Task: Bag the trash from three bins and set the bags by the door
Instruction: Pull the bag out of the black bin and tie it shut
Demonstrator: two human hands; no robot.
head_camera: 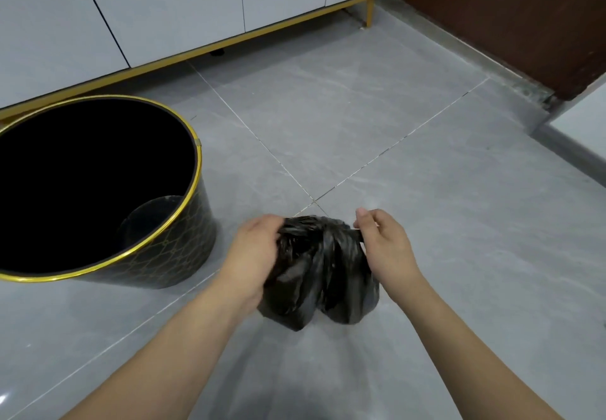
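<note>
Item: small black crinkled plastic trash bag (319,275), resting on the grey tiled floor (426,190) between the person's forearms, just right of the round black bin with the gold rim (196,170). The bin stands upright, unlined and apparently empty.

Holders: left hand (255,252) closed around the gathered plastic on the bag's left shoulder; right hand (383,239) pinching a twisted tail of film between thumb and fingers at the neck. Both grips are tight on the bag's mouth, likely mid-knot.

Handling: soft, thin, slippery film; contents look few and light, the body slumping in two lobes. Best taken at the bunched neck, where layers are thickest; the sides would probably stretch or tear.

Surroundings: white cabinet with gold trim (196,9) behind; dark brown door (508,9) far right, well apart from the bag.
</note>
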